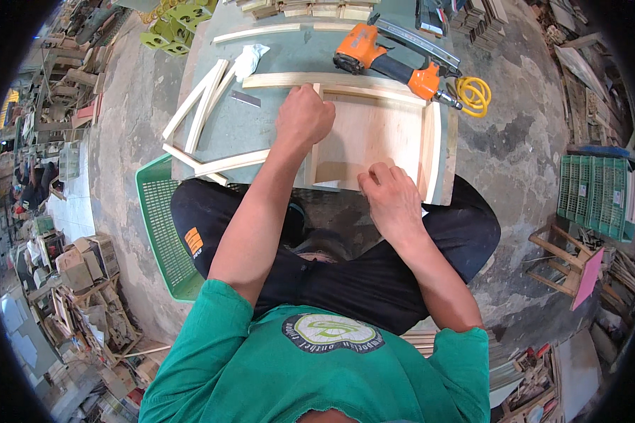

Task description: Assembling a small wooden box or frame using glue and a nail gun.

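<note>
A shallow wooden frame (430,151) with a pale plywood panel (363,137) in it lies on the worktable in front of me. At the frame's far left corner, my left hand (305,116) is closed round the pale wooden strip, its fingertips partly hidden. My right hand (394,194) has curled fingers over the panel's near edge; what they pinch, if anything, is hidden. A long wooden strip (275,80) runs along the far side. Beyond the frame lies an orange and black nail gun (395,60), its nose against the table.
Loose wooden strips (208,106), a crumpled white cloth (249,62) and a flat metal blade (246,99) lie on the left of the table (261,127). A coiled yellow air hose (474,97) hangs at the right edge. A green basket (159,225) stands by my left knee.
</note>
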`<state>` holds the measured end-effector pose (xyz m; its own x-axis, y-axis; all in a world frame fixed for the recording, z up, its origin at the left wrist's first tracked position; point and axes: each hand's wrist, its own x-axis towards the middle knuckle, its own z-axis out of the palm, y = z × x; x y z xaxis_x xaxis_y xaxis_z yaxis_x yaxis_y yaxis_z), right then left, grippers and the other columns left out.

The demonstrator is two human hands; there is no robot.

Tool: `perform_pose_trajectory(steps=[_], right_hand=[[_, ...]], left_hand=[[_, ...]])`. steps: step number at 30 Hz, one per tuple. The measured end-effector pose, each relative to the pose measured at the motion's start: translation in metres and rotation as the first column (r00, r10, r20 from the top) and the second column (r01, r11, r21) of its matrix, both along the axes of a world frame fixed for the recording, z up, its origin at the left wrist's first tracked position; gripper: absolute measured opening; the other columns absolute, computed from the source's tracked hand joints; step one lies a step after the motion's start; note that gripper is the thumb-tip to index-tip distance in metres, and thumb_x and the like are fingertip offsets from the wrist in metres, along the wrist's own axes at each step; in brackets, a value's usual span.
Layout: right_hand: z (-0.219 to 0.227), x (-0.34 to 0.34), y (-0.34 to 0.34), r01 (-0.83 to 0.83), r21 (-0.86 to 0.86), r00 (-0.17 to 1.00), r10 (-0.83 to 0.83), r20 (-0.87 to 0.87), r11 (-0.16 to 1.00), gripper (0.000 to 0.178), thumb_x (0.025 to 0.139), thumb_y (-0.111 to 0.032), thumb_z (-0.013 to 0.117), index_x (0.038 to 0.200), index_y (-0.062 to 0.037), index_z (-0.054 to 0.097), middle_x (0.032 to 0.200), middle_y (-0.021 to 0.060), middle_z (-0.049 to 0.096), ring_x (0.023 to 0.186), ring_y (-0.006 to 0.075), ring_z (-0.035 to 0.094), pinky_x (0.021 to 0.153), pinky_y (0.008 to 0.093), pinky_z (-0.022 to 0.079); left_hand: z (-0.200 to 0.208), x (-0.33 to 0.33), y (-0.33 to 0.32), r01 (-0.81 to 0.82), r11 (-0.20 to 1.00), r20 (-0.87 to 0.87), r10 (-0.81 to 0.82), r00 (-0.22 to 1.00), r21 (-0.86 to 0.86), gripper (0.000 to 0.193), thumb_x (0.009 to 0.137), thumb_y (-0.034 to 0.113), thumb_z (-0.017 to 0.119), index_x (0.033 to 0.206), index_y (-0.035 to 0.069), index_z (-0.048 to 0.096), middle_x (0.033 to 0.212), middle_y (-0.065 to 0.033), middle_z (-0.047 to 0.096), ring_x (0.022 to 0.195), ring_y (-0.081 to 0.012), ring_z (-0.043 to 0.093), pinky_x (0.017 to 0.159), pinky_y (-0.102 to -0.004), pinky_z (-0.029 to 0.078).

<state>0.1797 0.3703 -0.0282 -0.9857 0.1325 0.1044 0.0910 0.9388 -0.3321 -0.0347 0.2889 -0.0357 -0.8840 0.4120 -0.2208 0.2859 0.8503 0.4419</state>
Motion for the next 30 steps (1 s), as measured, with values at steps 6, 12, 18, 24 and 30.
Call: perform_pose_trajectory(steps=[6, 12, 18, 24, 30], right_hand=[[0.0, -0.005, -0.001, -0.006, -0.083, 1.0, 0.004, -0.027, 0.997, 0.023, 0.072, -0.004, 0.071, 0.094, -0.007, 0.065, 0.095, 0.0079, 0.056, 0.087, 0.0281, 0.06, 0.074, 0.0399, 0.051], [0.031, 0.003, 0.0, 0.013, -0.264, 1.0, -0.015, -0.006, 0.964, 0.028, 0.075, -0.008, 0.076, 0.102, -0.006, 0.067, 0.097, 0.0099, 0.06, 0.092, 0.0307, 0.062, 0.078, 0.0401, 0.052], [0.043, 0.032, -0.028, 0.008, -0.475, 0.999, 0.016, 0.048, 0.88, 0.03, 0.08, -0.012, 0.076, 0.108, -0.006, 0.067, 0.099, 0.0104, 0.064, 0.09, 0.0305, 0.065, 0.077, 0.0397, 0.054], [0.044, 0.038, -0.057, -0.008, -0.529, 0.998, 0.037, 0.045, 0.848, 0.027, 0.081, -0.011, 0.074, 0.107, -0.0054, 0.066, 0.098, 0.0099, 0.064, 0.09, 0.03, 0.065, 0.078, 0.0393, 0.054], [0.05, 0.035, -0.077, -0.012, -0.585, 0.989, -0.077, -0.128, 0.811, 0.036, 0.08, -0.012, 0.076, 0.112, -0.0048, 0.063, 0.103, 0.0121, 0.064, 0.093, 0.0307, 0.064, 0.08, 0.0386, 0.054]], left_hand=[[0.005, -0.002, -0.006, -0.038, 0.999, 0.003, 0.038, 0.999, 0.021, 0.043, 0.085, 0.023, 0.059, 0.113, -0.009, 0.061, 0.114, -0.0298, 0.063, 0.111, -0.0429, 0.06, 0.098, -0.0481, 0.048], [0.023, -0.008, -0.03, -0.15, 0.982, -0.146, 0.166, 0.975, 0.113, 0.043, 0.086, 0.031, 0.063, 0.113, -0.003, 0.063, 0.118, -0.0224, 0.062, 0.112, -0.0406, 0.061, 0.094, -0.0507, 0.05], [0.011, -0.087, -0.13, -0.245, 0.96, -0.492, 0.149, 0.858, -0.137, 0.035, 0.088, 0.031, 0.061, 0.11, 0.004, 0.067, 0.113, -0.0196, 0.063, 0.107, -0.0358, 0.062, 0.091, -0.0511, 0.049], [0.004, -0.13, -0.166, -0.163, 0.92, -0.391, 0.011, 0.92, -0.356, 0.03, 0.087, 0.028, 0.058, 0.1, 0.003, 0.07, 0.1, -0.0167, 0.07, 0.098, -0.0346, 0.067, 0.083, -0.0518, 0.05], [0.075, -0.06, -0.162, -0.215, 0.874, -0.096, 0.283, 0.954, 0.436, 0.022, 0.087, 0.018, 0.067, 0.099, 0.001, 0.06, 0.084, -0.015, 0.068, 0.077, -0.0264, 0.068, 0.071, -0.0347, 0.054]])
